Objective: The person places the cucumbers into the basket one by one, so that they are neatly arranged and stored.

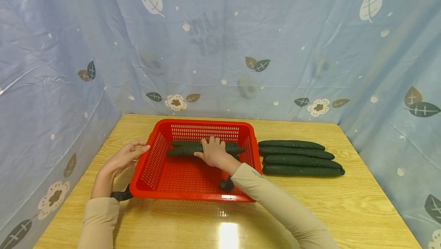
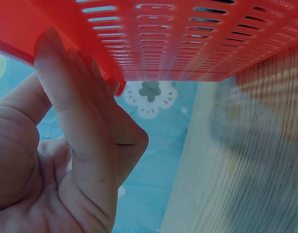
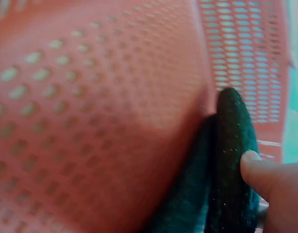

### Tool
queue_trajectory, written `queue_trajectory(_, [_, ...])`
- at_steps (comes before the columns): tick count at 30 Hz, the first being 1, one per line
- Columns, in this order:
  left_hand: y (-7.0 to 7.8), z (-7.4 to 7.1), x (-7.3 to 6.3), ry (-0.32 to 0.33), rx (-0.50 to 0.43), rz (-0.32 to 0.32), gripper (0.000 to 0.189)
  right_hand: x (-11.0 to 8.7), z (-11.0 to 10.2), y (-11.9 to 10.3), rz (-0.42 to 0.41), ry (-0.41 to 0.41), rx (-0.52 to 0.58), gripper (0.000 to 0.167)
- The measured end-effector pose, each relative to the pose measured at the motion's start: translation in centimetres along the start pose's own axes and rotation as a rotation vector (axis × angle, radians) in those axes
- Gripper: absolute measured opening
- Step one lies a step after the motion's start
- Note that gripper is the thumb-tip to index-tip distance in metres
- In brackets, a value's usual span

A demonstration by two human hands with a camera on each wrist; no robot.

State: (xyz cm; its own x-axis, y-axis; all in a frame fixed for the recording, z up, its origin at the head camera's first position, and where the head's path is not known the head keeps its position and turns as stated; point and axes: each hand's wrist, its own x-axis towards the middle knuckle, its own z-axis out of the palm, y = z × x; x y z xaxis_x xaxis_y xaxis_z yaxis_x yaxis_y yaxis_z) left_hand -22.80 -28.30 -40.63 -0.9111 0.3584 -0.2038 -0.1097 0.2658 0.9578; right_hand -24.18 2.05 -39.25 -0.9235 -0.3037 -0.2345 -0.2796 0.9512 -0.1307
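Note:
A red plastic basket point(image 1: 193, 194) with slotted walls stands on the table. My left hand point(image 1: 127, 157) pinches its left rim; in the left wrist view, the fingers point(image 2: 86, 126) are bent up against the red edge. Several dark green cucumbers point(image 1: 184, 150) lie lengthwise near the basket's back wall. Reaching inside, my right hand point(image 1: 214, 153) holds one of them from above. The right wrist view shows the thumb point(image 3: 258, 170) against the side of this cucumber point(image 3: 230, 160), with another cucumber point(image 3: 188, 194) beside it. The other right fingers are mostly hidden there.
To the right of the basket, several more cucumbers point(image 1: 299, 160) lie side by side on the wooden table point(image 1: 327, 203). A patterned blue curtain point(image 1: 220, 49) hangs behind the table and along both sides.

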Motion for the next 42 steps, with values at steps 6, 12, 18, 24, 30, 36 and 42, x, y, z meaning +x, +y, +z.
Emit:
queue_trajectory(6, [0.0,0.1,0.1,0.01,0.009,-0.007,0.046,0.1,0.9,0.2,-0.009,-0.031,0.03,0.053])
queue_trajectory(12, [-0.2,0.0,0.1,0.013,0.019,0.002,0.043,0.3,1.0,0.4,-0.019,-0.022,0.0,0.054])
queue_trajectory(18, [-0.5,-0.1,0.2,0.026,0.02,-0.001,0.043,0.4,1.1,0.6,-0.032,-0.009,0.006,0.057])
queue_trajectory(24, [-0.6,-0.1,0.2,0.019,0.002,0.001,0.044,0.4,1.0,0.9,-0.033,-0.012,0.028,0.06])
queue_trajectory(30, [-0.6,-0.1,0.0,0.016,0.008,-0.002,0.043,0.4,0.6,1.3,-0.052,-0.053,0.073,0.057])
queue_trajectory(36, [-0.7,-0.1,0.0,0.011,0.005,0.001,0.042,0.2,-0.1,2.0,-0.082,-0.084,0.13,0.049])
queue_trajectory(42, [-0.7,-0.1,0.1,0.008,0.003,0.004,0.043,-0.1,-0.8,2.3,-0.094,-0.047,0.093,0.046])
